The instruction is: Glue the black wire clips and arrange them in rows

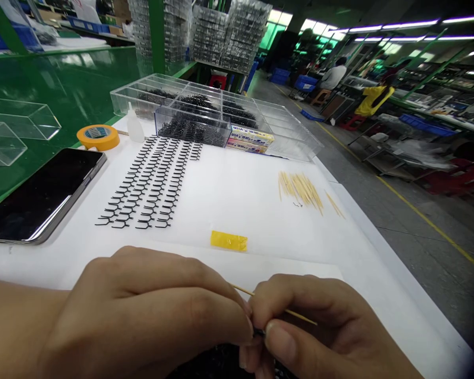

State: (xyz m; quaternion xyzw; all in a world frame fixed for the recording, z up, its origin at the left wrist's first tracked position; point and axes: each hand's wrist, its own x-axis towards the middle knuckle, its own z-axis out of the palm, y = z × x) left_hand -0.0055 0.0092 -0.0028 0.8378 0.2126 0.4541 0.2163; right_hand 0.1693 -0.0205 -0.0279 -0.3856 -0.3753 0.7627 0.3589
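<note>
My right hand [319,331] pinches a thin wooden toothpick [288,311] between thumb and fingers. My left hand [142,310] comes in from the left, its fingertips closed on a small black piece [258,332] right by my right fingers. A dark heap [217,363] lies below my hands, partly hidden by them. Ahead on the white table top [253,195], rows of black forked pieces [150,181] lie side by side. A bundle of loose toothpicks [302,190] sits to the right, and a yellow tape strip [229,241] is stuck nearer my hands.
A clear compartment tray [205,113] holds black pieces behind the rows, beside printed boxes [249,139]. A phone [39,195], yellow tape roll [98,137] and white squeeze bottle [135,125] stand at left. The table's right edge [383,237] drops to a floor; co-workers [373,100] sit beyond.
</note>
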